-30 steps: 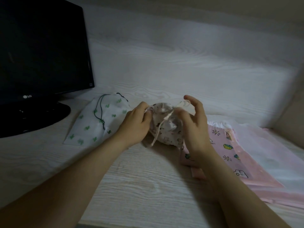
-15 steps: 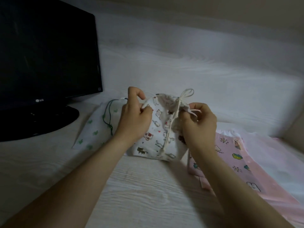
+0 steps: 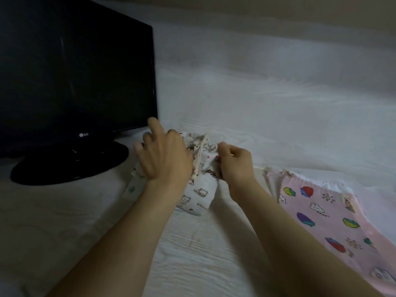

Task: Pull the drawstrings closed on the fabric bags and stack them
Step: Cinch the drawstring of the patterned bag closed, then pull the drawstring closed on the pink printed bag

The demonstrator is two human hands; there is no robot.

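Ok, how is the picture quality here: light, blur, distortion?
Head view: dim, flat light with no glare; the left hand is motion-blurred and the animal-print bag is soft, while the prints on the pink bag read clearly; the monitor is nearly featureless black; straight edges bow slightly from the wide lens.

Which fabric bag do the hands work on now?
The white animal-print bag, between the left hand and the right hand, which pinches it. The pink bag lies flat, untouched, to its right.

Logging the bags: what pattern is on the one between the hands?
White bag with small cartoon animals, clearest in the head view.
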